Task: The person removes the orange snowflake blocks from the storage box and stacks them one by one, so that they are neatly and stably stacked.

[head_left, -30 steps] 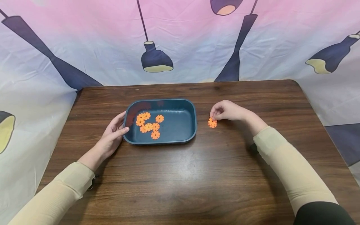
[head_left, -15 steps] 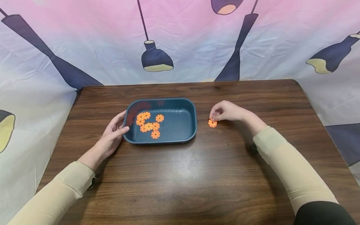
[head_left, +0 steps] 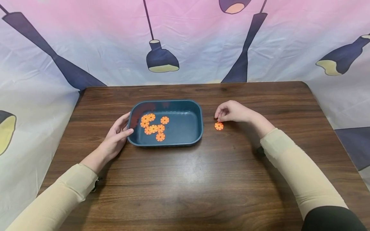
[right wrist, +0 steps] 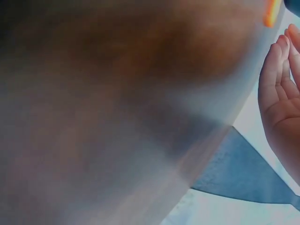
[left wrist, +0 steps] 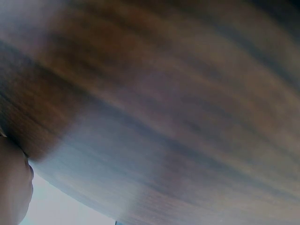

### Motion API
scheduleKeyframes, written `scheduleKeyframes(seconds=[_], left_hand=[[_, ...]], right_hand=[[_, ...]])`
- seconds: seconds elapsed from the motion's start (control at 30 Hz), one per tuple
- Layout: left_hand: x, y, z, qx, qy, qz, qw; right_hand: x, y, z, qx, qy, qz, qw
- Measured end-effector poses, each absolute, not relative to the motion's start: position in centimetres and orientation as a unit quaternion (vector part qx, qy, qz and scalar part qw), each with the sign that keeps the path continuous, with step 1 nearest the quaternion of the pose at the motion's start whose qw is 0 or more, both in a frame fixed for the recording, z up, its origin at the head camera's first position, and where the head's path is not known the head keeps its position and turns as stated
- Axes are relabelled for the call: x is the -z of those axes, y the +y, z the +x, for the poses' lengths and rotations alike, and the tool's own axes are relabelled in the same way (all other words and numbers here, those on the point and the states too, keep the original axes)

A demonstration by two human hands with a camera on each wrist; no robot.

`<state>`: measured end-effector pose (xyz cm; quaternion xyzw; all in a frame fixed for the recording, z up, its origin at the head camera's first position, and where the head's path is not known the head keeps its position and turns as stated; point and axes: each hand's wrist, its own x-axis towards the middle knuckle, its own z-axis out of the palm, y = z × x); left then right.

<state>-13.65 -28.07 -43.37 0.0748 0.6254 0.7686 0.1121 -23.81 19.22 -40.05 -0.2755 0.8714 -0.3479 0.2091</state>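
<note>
In the head view, my left hand (head_left: pixel 115 138) holds the left end of a dark blue plastic tray (head_left: pixel 185 141), its thumb over the rim. Several orange notched discs (head_left: pixel 160 137), round like flowers, lie in the tray's left half, some overlapping. One more orange notched disc (head_left: pixel 219 126) is on the table, right of the tray. Just above it my right hand (head_left: pixel 234 111) hovers with bent, relaxed fingers. In the right wrist view, a gap shows between the fingertips (right wrist: pixel 283 41) and the orange disc (right wrist: pixel 270 14). Only a blurred part of the left hand (left wrist: pixel 14 183) shows in the left wrist view.
The tray stands on a dark wood-grain table (head_left: pixel 185 192). Behind the table hangs a cloth backdrop (head_left: pixel 199 41) printed with lamps.
My right fingertips have let go of the orange disc and risen slightly off it, so more of the disc shows. The left hand and tray stay in place.
</note>
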Motion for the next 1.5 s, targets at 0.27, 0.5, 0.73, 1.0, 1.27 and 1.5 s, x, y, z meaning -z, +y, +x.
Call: scheduleKeyframes(seconds=[0.27,0.5,0.73,1.0,1.27,1.5], left_hand=[[43.3,-28.0,-13.7,-0.773,0.620,0.079,0.109],[43.4,-28.0,-13.7,-0.773,0.620,0.078,0.110],[43.3,-28.1,-13.7,-0.768,0.626,0.069,0.114],[43.2,-28.0,-13.6,-0.765,0.630,0.057,0.120],[43.2,-28.1,-13.6,-0.765,0.630,0.058,0.118],[43.3,-28.0,-13.7,-0.769,0.626,0.064,0.115]], right_hand=[[37.4,17.0,-24.2,0.368,0.872,-0.278,0.167],[35.7,13.9,-24.5,0.398,0.857,-0.285,0.158],[35.6,10.5,-24.6,0.418,0.839,-0.306,0.169],[36.5,7.1,-24.3,0.407,0.832,-0.330,0.182],[37.5,4.7,-24.1,0.389,0.833,-0.350,0.181],[38.4,3.2,-24.0,0.370,0.833,-0.364,0.191]])
